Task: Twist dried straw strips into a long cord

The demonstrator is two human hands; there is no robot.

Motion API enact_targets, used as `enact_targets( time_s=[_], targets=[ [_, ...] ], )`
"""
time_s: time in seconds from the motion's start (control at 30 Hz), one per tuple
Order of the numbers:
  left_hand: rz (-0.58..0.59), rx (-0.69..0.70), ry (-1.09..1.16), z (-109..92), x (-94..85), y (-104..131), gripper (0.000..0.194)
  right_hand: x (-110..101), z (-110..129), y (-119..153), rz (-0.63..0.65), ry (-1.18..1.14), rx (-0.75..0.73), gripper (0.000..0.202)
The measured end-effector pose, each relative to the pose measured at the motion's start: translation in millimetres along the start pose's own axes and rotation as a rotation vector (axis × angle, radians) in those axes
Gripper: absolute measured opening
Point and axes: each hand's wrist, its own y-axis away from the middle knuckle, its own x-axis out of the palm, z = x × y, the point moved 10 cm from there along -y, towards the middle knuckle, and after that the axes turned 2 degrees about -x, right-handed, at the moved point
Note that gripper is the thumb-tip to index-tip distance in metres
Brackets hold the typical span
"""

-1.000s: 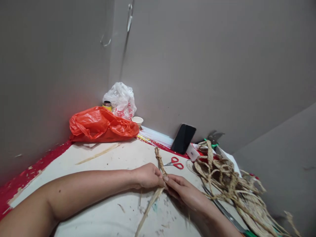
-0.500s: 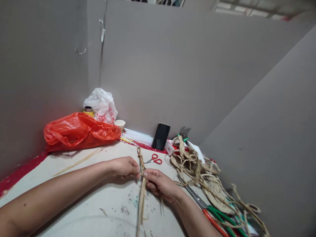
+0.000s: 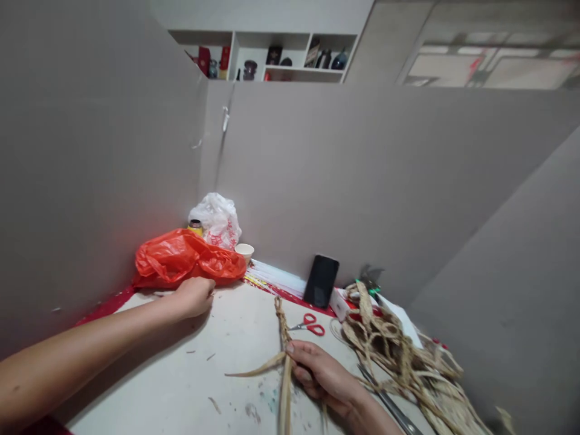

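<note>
My right hand (image 3: pixel 319 371) pinches a straw braid (image 3: pixel 281 317) between thumb and fingers. The braid's plaited top points away from me, and long flat loose strands (image 3: pixel 285 399) hang toward me below the grip. One straw strand (image 3: pixel 256 368) sticks out to the left. Out at the left, my left hand (image 3: pixel 197 297) is low over the table by the front of a red plastic bag (image 3: pixel 170 257). Its fingers are curled, and what is in them, if anything, is hidden. Small red-handled scissors (image 3: pixel 310 325) lie just right of the braid.
A heap of braided straw cord (image 3: pixel 394 338) covers the table's right side, with large shears (image 3: pixel 392 408) beside it. A black phone (image 3: pixel 321 281) leans at the back. A paper cup (image 3: pixel 244 251) and a white plastic bag (image 3: pixel 217 217) stand back left. Grey partitions enclose the table.
My left hand has left the braid and moved left toward the red bag. A straw strand now sticks out left from the braid. My right hand keeps its pinch; the view has shifted.
</note>
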Motion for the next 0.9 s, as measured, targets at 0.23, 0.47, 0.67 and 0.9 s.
enact_targets(
  time_s=[0.23,0.47,0.67,0.9],
  targets=[
    [-0.025,-0.122,0.047,13.3,2.5,-4.8,0.011,2.7,-1.1,0.4,0.004,0.009,-0.007,0.041],
    [0.083,-0.013,0.364,-20.7,13.5,-11.2,0.006,3.5,2.0,0.0,0.020,0.022,-0.023,0.039],
    [0.598,-0.001,1.108,-95.7,62.2,7.4,0.023,6.6,12.1,2.9,0.040,-0.035,-0.086,0.037],
    [0.757,-0.125,1.368,-129.5,112.5,24.4,0.028,3.9,13.6,3.2,0.034,-0.063,-0.113,0.036]
  ],
)
